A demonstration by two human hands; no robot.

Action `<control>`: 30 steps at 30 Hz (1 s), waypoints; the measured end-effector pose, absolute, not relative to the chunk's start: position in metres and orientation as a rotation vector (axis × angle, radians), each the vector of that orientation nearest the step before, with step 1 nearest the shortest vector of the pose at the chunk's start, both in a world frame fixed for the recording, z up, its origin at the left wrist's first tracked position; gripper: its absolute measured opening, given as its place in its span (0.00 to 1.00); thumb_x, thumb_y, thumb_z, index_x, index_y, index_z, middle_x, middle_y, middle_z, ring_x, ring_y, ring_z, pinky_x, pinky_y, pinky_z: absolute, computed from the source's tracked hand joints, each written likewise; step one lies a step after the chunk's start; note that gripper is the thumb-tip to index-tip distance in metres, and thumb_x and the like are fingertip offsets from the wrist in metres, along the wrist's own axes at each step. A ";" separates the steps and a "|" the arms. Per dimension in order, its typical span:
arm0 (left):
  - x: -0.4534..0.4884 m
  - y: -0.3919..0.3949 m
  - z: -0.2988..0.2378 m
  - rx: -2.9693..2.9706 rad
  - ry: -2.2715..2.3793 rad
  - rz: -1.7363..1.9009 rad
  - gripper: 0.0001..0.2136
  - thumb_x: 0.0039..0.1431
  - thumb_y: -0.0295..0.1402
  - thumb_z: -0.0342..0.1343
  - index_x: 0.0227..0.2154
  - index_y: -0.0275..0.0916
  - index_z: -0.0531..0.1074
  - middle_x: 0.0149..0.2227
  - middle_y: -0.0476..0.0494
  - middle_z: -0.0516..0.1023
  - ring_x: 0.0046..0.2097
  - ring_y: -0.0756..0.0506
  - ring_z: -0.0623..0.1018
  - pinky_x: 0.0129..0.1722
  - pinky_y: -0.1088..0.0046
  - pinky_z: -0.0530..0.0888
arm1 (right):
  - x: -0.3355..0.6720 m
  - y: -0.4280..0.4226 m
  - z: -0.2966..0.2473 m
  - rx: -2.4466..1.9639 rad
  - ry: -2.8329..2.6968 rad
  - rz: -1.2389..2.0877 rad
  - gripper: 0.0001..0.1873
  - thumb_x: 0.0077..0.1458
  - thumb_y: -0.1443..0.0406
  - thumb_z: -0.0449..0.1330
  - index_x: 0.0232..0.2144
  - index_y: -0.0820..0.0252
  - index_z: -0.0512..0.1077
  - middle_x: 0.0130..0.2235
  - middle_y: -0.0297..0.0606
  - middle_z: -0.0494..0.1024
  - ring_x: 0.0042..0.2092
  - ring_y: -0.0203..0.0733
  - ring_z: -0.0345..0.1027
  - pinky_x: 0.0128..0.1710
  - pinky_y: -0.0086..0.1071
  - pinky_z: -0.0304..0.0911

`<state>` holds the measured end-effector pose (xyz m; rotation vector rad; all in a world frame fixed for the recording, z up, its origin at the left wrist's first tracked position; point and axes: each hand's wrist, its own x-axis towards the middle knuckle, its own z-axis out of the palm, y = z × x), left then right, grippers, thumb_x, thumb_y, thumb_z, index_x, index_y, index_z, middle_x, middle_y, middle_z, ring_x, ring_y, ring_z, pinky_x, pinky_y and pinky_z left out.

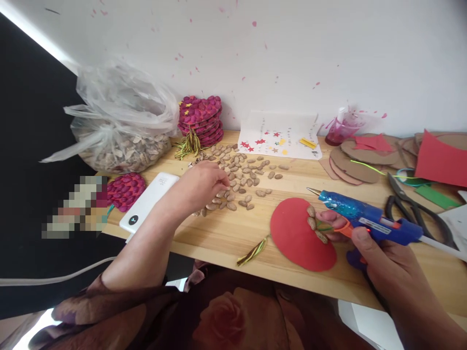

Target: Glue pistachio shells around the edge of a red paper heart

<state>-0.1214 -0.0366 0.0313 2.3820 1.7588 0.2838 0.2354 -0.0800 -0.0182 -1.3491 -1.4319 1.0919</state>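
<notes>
My right hand (pixel 379 243) grips a blue hot glue gun (pixel 365 216), its metal tip pointing left above a red paper disc (pixel 297 238). Three seeds (pixel 314 223) sit stuck along the disc's right edge, and a small striped tassel (pixel 252 251) lies at its left edge. My left hand (pixel 202 184) reaches into a scatter of loose seeds (pixel 241 180) on the wooden table (pixel 226 233), fingers curled down and pinching among them. What the fingertips hold is hidden.
A plastic bag of seeds (pixel 120 131) stands at the back left beside a stack of magenta seed-covered discs (pixel 200 119). A white power bank (pixel 149 201) lies near my left forearm. Black scissors (pixel 412 209), cardboard cut-outs (pixel 353 163), red paper (pixel 440 160) and a star sheet (pixel 279 138) fill the right and back.
</notes>
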 end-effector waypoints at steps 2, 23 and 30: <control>-0.125 -0.040 0.030 2.345 1.744 0.274 0.08 0.60 0.27 0.56 0.32 0.38 0.81 0.35 0.43 0.81 0.42 0.41 0.78 0.47 0.64 0.72 | 0.236 -0.079 -0.019 -1.348 -1.452 1.084 0.13 0.57 0.49 0.64 0.36 0.45 0.82 0.46 0.41 0.83 0.49 0.59 0.78 0.43 0.46 0.80; -0.110 -0.047 0.014 2.354 1.702 0.309 0.06 0.63 0.32 0.61 0.31 0.38 0.79 0.36 0.42 0.78 0.43 0.40 0.76 0.47 0.63 0.71 | 0.229 -0.080 -0.011 -1.378 -1.437 1.072 0.14 0.55 0.48 0.65 0.36 0.46 0.83 0.42 0.41 0.85 0.47 0.57 0.79 0.42 0.43 0.81; -0.111 -0.046 0.016 2.377 1.684 0.355 0.05 0.63 0.32 0.59 0.33 0.38 0.79 0.36 0.42 0.79 0.43 0.41 0.76 0.47 0.62 0.71 | 0.227 -0.078 -0.012 -1.395 -1.425 1.052 0.14 0.55 0.48 0.65 0.36 0.45 0.84 0.35 0.39 0.85 0.28 0.49 0.75 0.40 0.47 0.82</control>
